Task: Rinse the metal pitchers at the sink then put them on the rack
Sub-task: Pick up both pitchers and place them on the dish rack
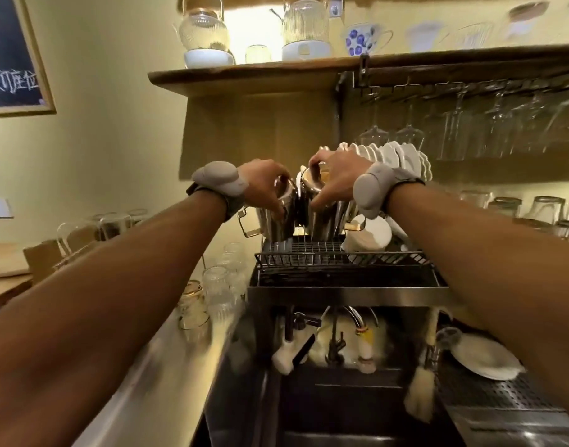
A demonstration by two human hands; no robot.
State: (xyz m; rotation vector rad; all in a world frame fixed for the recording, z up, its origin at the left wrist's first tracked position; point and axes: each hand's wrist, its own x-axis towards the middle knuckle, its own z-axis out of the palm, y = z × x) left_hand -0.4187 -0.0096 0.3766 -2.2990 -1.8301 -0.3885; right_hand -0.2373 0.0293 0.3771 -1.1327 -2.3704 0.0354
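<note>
Up on the black wire dish rack (309, 253), above the dark sink (341, 391), sit two shiny metal pitchers, side by side and very close. The left hand (264, 185) curls around the top of the left pitcher (275, 221). The right hand (336, 180) grips the rim of the right pitcher (322, 221). They look hard, light and maybe wet, so slippery. Hold each by its rim or side handle (248, 224).

The left hand (264, 181) and right hand (336, 175) hide the 2 pitchers' (276, 225) tops. Glasses (217, 287) at 8 o'clock are blurred; the chalkboard (12, 59) at 10 o'clock is cropped.
</note>
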